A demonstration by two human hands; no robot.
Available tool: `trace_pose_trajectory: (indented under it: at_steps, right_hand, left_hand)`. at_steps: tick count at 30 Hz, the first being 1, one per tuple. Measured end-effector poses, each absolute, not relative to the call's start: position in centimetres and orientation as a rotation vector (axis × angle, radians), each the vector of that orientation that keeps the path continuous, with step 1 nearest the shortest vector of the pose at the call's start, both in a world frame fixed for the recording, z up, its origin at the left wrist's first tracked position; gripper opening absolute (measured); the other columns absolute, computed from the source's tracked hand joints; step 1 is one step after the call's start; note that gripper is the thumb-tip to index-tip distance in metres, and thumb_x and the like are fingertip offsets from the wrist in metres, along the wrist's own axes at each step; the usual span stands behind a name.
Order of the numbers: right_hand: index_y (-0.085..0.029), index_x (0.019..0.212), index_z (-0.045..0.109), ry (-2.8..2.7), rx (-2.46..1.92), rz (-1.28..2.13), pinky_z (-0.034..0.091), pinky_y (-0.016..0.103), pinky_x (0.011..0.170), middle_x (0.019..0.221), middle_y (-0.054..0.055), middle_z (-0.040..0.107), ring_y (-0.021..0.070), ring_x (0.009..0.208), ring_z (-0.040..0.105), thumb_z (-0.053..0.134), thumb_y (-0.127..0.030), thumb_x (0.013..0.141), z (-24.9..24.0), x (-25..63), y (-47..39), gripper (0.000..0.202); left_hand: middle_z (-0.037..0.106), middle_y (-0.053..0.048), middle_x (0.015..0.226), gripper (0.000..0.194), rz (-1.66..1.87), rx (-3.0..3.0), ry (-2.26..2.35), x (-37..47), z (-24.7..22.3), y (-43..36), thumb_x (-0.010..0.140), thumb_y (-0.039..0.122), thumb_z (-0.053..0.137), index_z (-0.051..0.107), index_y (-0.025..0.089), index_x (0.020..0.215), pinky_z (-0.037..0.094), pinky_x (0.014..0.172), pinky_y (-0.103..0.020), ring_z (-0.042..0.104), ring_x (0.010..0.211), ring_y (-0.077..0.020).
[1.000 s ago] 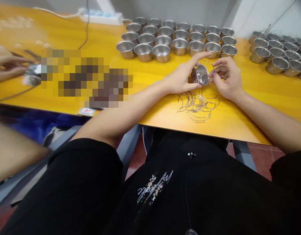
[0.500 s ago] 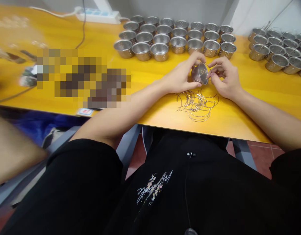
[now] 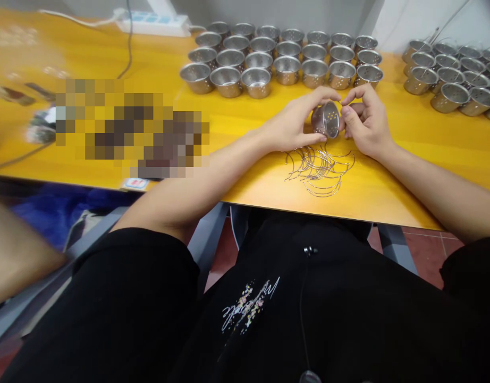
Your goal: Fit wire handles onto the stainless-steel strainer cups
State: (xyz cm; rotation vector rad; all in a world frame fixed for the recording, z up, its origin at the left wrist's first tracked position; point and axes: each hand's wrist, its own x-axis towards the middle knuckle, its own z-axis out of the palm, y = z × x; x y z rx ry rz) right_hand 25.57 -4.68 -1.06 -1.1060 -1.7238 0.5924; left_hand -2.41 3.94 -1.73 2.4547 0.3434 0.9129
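My left hand [image 3: 293,121] grips a small perforated metal cup [image 3: 320,120], fingers over its top and thumb underneath. The cup lies tilted on its side with its mouth turned to the right. At its rim, my right hand [image 3: 365,118] has thumb and index finger pinched together on a thin curved wire handle, mostly hidden by the fingers. The index fingertips of both hands nearly meet above the cup. Just below the hands, a loose pile of curved wire handles [image 3: 322,171] lies on the yellow table [image 3: 264,183].
Several rows of perforated metal cups [image 3: 287,70] stand behind my hands. Another group, some with wire handles [image 3: 452,98], stands at the right. A white power strip [image 3: 155,24] lies at the back left. Part of another person's arm [image 3: 17,255] shows at the left edge.
My right hand's fingertips have shifted up and closer to the left fingers at the top of the cup's rim. The left hand keeps its grip. The view has moved slightly.
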Motion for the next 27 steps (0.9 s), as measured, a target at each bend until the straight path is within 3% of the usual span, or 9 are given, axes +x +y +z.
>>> trace_pose_trajectory:
  at_steps: [4,10,16,23,27]
  right_hand:
    - [-0.031,0.105,0.07,-1.69,-1.034,0.705,0.048,0.038,0.052,0.072,0.001,0.07,0.0185,0.053,0.058,0.08,-0.12,0.099,-0.6,25.3,-4.6,0.09]
    - [-0.028,0.073,0.063,-1.808,-1.038,0.841,0.049,0.041,0.057,0.064,0.005,0.056,0.0211,0.058,0.058,0.072,-0.119,0.105,0.3,25.7,-4.5,0.097]
    - [-0.028,0.069,0.066,-1.856,-1.089,0.907,0.049,0.043,0.062,0.064,0.009,0.065,0.0224,0.062,0.058,0.066,-0.115,0.111,0.6,26.4,-4.3,0.097]
    - [-0.027,0.065,0.068,-1.791,-1.128,0.976,0.045,0.041,0.063,0.062,0.007,0.064,0.0208,0.06,0.054,0.079,-0.11,0.107,1.6,25.8,-4.7,0.093]
    - [-0.026,0.062,0.072,-1.8,-1.103,1.047,0.044,0.038,0.064,0.063,0.008,0.066,0.0212,0.064,0.055,0.084,-0.106,0.102,1.9,25.5,-4.9,0.09]
  left_hand:
    - [0.072,-0.023,0.183,0.104,0.894,2.475,0.329,-2.6,-1.3,3.4,0.099,0.071,0.098,0.063,0.025,0.186,0.055,0.148,-0.074,0.071,0.169,-0.0559]
    - [0.069,-0.023,0.188,0.104,0.858,2.514,0.37,-2.7,-1.3,3.4,0.099,0.068,0.098,0.064,0.026,0.188,0.053,0.15,-0.077,0.068,0.173,-0.0578]
    - [0.07,-0.018,0.189,0.103,0.877,2.497,0.377,-2.7,-1.1,3.4,0.099,0.068,0.1,0.065,0.032,0.188,0.05,0.152,-0.082,0.064,0.177,-0.0597]
    - [0.072,-0.015,0.187,0.1,0.85,2.457,0.424,-2.5,-0.3,2.8,0.092,0.06,0.106,0.071,0.033,0.182,0.047,0.154,-0.086,0.062,0.179,-0.0611]
    - [0.062,-0.016,0.196,0.118,0.865,2.471,0.387,-2.7,-0.3,2.4,0.089,0.052,0.103,0.056,0.034,0.195,0.055,0.147,-0.083,0.066,0.175,-0.0583]
